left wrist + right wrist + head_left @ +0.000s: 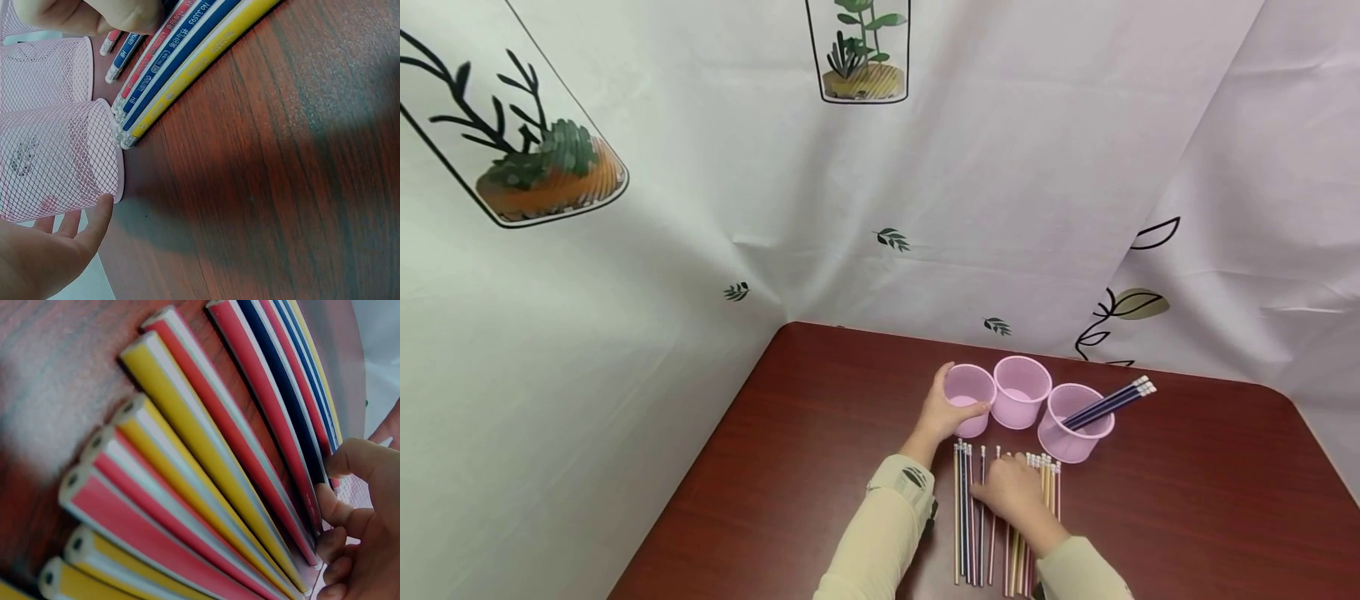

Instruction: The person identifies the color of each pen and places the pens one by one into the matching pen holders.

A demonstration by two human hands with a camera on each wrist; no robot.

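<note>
My left hand (943, 414) grips the leftmost pink mesh cup (56, 159), its thumb on the near rim and fingers round the far side. This cup stands upright on the table. My right hand (1013, 492) is low over a row of pencils with its fingers curled. In the right wrist view, its thumb and index finger pinch a dark blue pencil (281, 375) near its eraser end. A red pencil (259, 369) lies just beside it. Yellow, blue and red pencils (187, 412) spread to either side, some partly hidden under the hand.
Two more pink mesh cups stand beside the gripped one: a middle cup (1018, 412) and a right cup (1067, 446). Several dark blue pencils (1105, 408) lean in the right cup, erasers up. A patterned white cloth (1000, 208) hangs behind the brown table (1210, 483).
</note>
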